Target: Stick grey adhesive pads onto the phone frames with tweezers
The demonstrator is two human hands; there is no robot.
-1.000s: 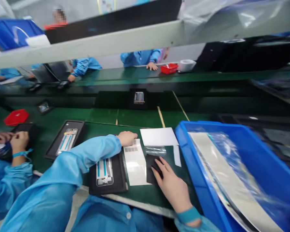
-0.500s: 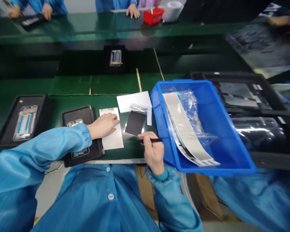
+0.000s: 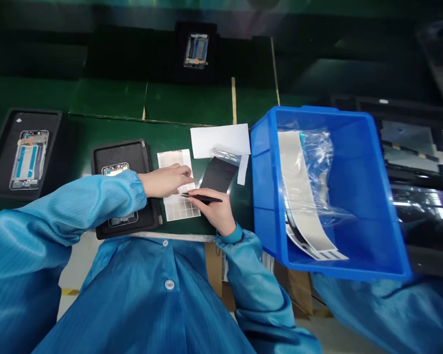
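Observation:
A white sheet of small square stickers (image 3: 182, 210) lies on the green bench in front of me. My left hand (image 3: 168, 181) rests across it, fingers slightly bent and apart, holding nothing that I can see. In my right hand (image 3: 218, 210) is a pair of black tweezers (image 3: 208, 198), pinched with the tips pointing left over the sheet, close to my left fingertips. Beneath my left forearm sits a black tray (image 3: 142, 162) with a phone frame (image 3: 114, 168), partly covered by the sleeve. A black sheet (image 3: 218, 174) lies just beyond my right hand.
On the right stands a blue bin (image 3: 269, 187) holding pale strips (image 3: 299, 177) and clear plastic. White paper (image 3: 217, 137) lies behind the black sheet. Another tray (image 3: 55, 120) with a phone frame is at left, and one more phone frame (image 3: 196, 50) sits farther back. Someone's blue sleeve shows lower right.
My right hand has moved left with the tweezers, from beside the black sheet to over the sticker sheet. My left hand stays on that sheet. The view has tilted down.

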